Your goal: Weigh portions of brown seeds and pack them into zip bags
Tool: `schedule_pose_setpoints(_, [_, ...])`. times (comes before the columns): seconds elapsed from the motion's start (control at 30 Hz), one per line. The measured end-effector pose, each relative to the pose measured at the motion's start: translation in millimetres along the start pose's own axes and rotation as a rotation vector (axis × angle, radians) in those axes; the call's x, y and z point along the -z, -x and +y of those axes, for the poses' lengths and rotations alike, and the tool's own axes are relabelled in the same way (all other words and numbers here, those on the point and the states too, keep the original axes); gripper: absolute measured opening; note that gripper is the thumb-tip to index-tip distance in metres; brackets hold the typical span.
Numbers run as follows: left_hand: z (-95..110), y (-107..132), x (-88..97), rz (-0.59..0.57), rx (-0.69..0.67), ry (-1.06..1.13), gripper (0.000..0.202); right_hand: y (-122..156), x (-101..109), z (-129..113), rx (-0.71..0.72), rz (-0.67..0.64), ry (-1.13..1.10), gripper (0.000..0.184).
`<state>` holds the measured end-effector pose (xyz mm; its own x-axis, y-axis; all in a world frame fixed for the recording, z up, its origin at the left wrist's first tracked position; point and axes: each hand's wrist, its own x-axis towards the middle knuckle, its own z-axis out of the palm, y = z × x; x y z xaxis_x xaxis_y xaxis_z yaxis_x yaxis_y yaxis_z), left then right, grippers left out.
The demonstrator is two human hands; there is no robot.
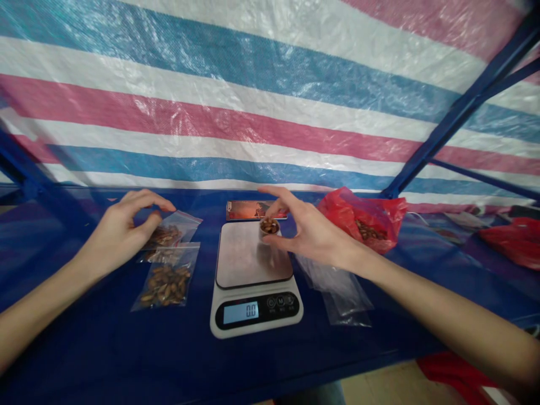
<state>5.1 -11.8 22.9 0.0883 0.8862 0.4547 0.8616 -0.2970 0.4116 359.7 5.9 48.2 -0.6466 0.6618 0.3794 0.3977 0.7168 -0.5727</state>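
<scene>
In the head view, my right hand (310, 228) pinches a small round cup (269, 226) of brown seeds or nuts between thumb and fingers. The cup is over the far right part of the steel plate of a white kitchen scale (217, 323); whether it touches the plate I cannot tell. The scale's display (240, 312) reads 0.0. On the left, my left hand (122, 230) is curved with thumb and forefinger apart, close to a clear zip bag (169, 233) of brown pieces. Nearer me lies another zip bag (166, 286) filled with larger brown seeds.
A red plastic bag (343, 211) with more brown seeds stands open at the right. Flat clear bags (341, 295) lie beside the scale. Behind it is an orange-red printed box (244, 210). Blue metal posts (422, 152) and a striped tarp (236, 107) bound the blue table (169, 360).
</scene>
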Motion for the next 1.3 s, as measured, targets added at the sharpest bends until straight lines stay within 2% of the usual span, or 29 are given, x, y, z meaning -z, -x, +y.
schedule_pose_setpoints(0.1, [1.6, 1.3, 0.2, -0.005, 0.016, 0.0, 0.025, -2.7, -10.0, 0.6, 0.019, -0.063, 0.026, 0.081])
schedule_pose_setpoints(0.2, [1.6, 2.2, -0.8, 0.001, 0.023, -0.015, 0.025, 7.4, 0.3, 8.7, 0.007, -0.021, -0.006, 0.087])
schedule_pose_setpoints(0.23, [1.3, 2.4, -1.3, 0.005, 0.025, -0.019, 0.026, 14.5, 8.3, 12.5, -0.01, 0.023, -0.005, 0.082])
schedule_pose_setpoints(0.3, [1.4, 2.4, -2.2, 0.017, 0.03, -0.017, 0.026, 34.4, 27.5, 21.7, -0.067, 0.108, 0.036, 0.054])
schedule_pose_setpoints(0.37, [3.2, 2.5, -2.9, 0.033, 0.036, -0.002, 0.026, 58.9, 45.8, 31.9, -0.147, 0.119, 0.089, 0.026])
schedule_pose_setpoints(0.4, [4.9, 2.6, -3.0, 0.043, 0.038, 0.004, 0.026, 71.3, 52.8, 37.0, -0.188, 0.093, 0.103, 0.023])
schedule_pose_setpoints(0.47, [9.9, 3.3, -3.1, 0.054, 0.03, 0.006, 0.026, 93.5, 60.8, 45.9, -0.24, 0.044, 0.114, 0.027])
schedule_pose_setpoints(0.53, [16.6, 4.2, -3.3, 0.068, -0.005, 0.002, 0.026, 109.2, 60.8, 52.3, -0.232, 0.038, 0.123, 0.033])
schedule_pose_setpoints(0.63, [28.4, 4.6, -4.4, 0.104, -0.108, -0.011, 0.025, 119.8, 51.3, 56.8, -0.145, 0.081, 0.177, 0.039])
schedule_pose_setpoints(0.7, [37.3, 3.7, -4.9, 0.119, -0.193, -0.014, 0.023, 121.2, 44.2, 57.2, -0.082, 0.082, 0.233, 0.033])
schedule_pose_setpoints(0.8, [54.0, 0.9, -2.4, 0.159, -0.303, 0.047, 0.021, 119.7, 41.4, 55.1, -0.037, 0.047, 0.291, 0.026])
schedule_pose_setpoints(0.93, [85.3, -4.8, 7.7, 0.161, -0.372, 0.188, 0.019, 107.2, 59.5, 39.1, -0.016, 0.01, 0.333, 0.024])
schedule_pose_setpoints(1.03, [112.6, -13.5, 11.7, 0.012, -0.449, 0.34, 0.017, 83.0, 78.6, 8.7, 0.027, 0.103, 0.383, 0.022])
schedule_pose_setpoints(1.1, [129.2, -22.5, 8.4, -0.125, -0.486, 0.436, 0.026, 61.0, 85.3, -16.0, 0.06, 0.17, 0.425, 0.021])
schedule_pose_setpoints(1.2, [147.0, -38.5, -2.7, -0.277, -0.523, 0.539, 0.05, 27.1, 81.6, -46.6, 0.126, 0.238, 0.437, 0.019])
schedule_pose_setpoints(1.3, [154.5, -53.3, -11.1, -0.323, -0.563, 0.583, 0.047, 0.0, 67.6, -62.0, 0.191, 0.313, 0.419, 0.017])
